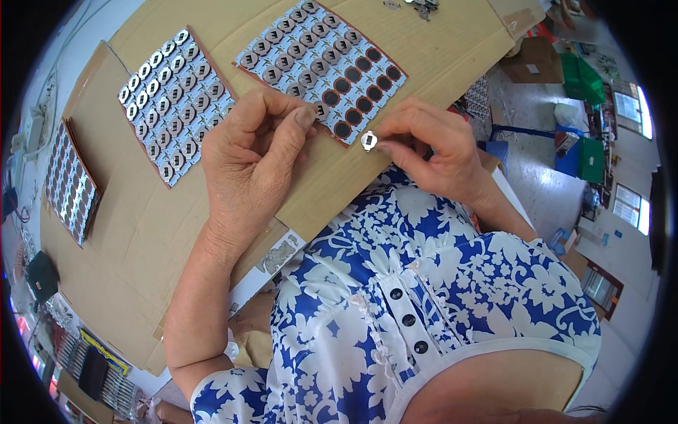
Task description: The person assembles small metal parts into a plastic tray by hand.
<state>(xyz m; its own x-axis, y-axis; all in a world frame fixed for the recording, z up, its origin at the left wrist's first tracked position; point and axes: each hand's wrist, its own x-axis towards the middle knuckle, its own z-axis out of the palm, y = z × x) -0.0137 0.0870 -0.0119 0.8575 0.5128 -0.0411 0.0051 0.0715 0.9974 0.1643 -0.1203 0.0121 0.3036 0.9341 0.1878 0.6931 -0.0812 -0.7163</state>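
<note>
My right hand pinches a small silvery metal clip between thumb and forefinger, just off the near corner of a light-blue panel of small circuit boards. Similar clips sit in rows over most of that panel; bare dark round spots show in its right-hand part. At the panel's near left edge is my left hand, thumb pressed to forefinger and the other fingers curled. Whatever it may hold is hidden. A mounted clip lies right beside the left thumb tip.
Left of this panel lies a second one, covered in clips and partly behind my left hand. A stack of panels is at the far left. Loose metal pieces lie at the back. Brown cardboard covers the table, whose near edge meets my body.
</note>
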